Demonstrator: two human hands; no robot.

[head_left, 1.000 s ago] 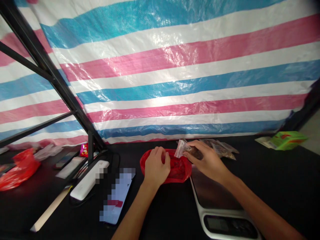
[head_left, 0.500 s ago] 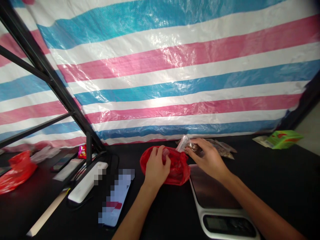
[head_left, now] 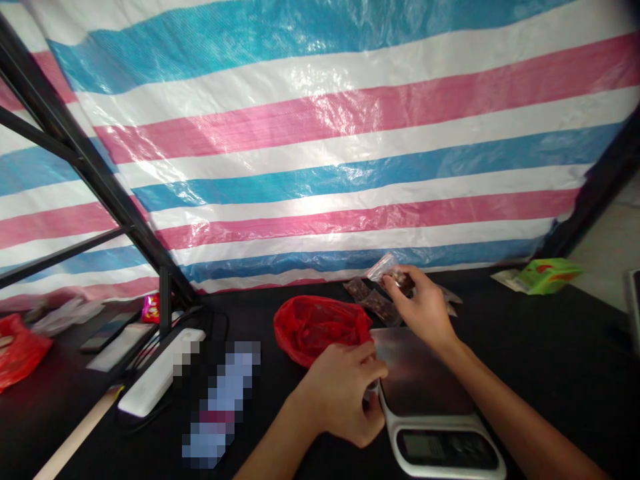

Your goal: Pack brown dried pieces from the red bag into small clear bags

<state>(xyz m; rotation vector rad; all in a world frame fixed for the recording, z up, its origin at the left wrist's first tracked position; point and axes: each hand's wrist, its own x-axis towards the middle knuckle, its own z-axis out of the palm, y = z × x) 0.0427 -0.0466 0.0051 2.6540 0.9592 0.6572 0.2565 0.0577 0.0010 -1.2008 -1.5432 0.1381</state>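
Red plastic bag (head_left: 287, 333) no longer half covered, mouth gaping on the black table (head_left: 267, 383), right by the far left corner of the scale (head_left: 430, 373). Biggest change since a second ago: left hand (head_left: 345, 390) gone from the bag's opening, now down at the scale's left edge, fingers bent and thumb curled in below. Something pale near those fingertips, but can't tell whether pinched or just part of the scale's rim, so not calling that one.

Over on the other side, right hand (head_left: 423, 310) further back than before, with a small clear packet (head_left: 400, 277) of brownish bits pinched between thumb and fingers. Held near the striped sheet (head_left: 300, 230) at the back, past the scale's far edge, well off from the bag's mouth, clear end pointing up and left. Also newly in plain sight: two dark packets (head_left: 381, 307) lying between bag and right hand.

Meaning for the work, best guess: still mid-handling, bag freed up, clear packet outside it and not yet let go. Scale display (head_left: 425, 445) too blurry to read, sorry
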